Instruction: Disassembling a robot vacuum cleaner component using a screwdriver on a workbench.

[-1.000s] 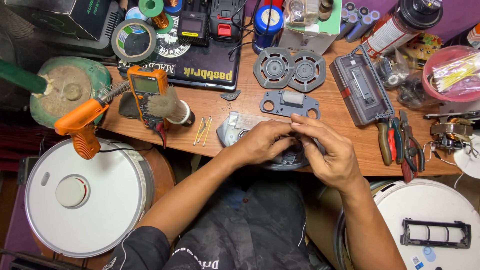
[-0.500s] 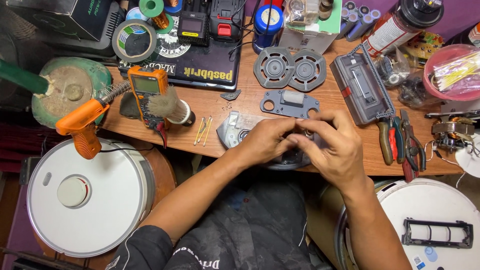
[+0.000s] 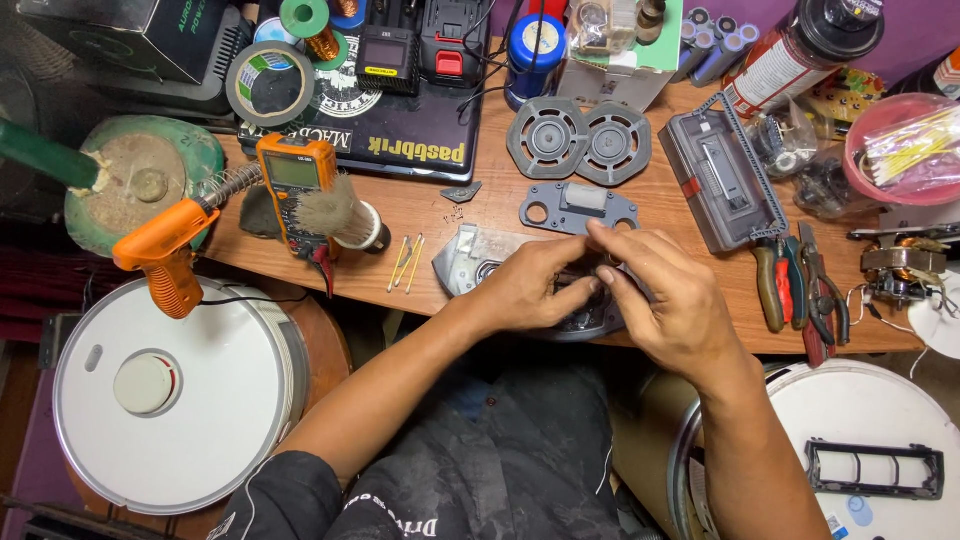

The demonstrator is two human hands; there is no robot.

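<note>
Wooden workbench [image 3: 420, 215]: grey motor housing [image 3: 470, 262] under both hands [image 3: 600, 290].

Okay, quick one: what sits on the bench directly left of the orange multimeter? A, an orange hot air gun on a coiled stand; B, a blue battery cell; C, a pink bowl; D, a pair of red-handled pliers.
A: the orange hot air gun rests just left of the orange multimeter; the red-handled pliers and pink bowl lie far right.

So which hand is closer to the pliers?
Right. The right hand sits just left of the pliers at the desk's front edge. The left hand is farther left, beyond the right hand, both on the grey part.
</note>
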